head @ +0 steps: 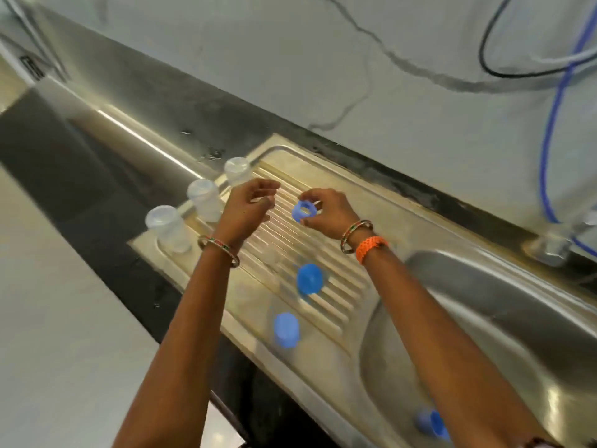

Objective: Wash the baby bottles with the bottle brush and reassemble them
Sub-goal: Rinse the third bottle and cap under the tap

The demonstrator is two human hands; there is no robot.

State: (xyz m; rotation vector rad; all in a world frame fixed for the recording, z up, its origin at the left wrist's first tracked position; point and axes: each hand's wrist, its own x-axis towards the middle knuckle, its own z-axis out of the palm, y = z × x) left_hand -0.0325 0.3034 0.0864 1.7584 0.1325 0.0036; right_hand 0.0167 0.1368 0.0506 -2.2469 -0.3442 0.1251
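Along the left edge of the steel drainboard [326,176], three clear caps [203,200] standing in a row, mouths down. Just right of them, left hand [247,210] raised over the ribs, fingers curled as if pinching something small and clear, perhaps a teat, though too blurred to tell. Beside it, close but apart, right hand [329,215] pinching a blue collar ring [303,211] between thumb and fingers, its opening turned toward the camera. Below, resting on the ribbed middle, a blue bottle part [309,279], and nearer the front edge another [286,329]. Further right, down in the sink basin [484,318], one more blue piece [431,421]. Washing apparently done, reassembly in hand: next, probably seating a teat through the ring, needing a centred, straight pull. Wet steel throughout, set in a dark table; pale marbled wall behind, with black and blue hoses [555,101] looping at the far right corner above the tap base.
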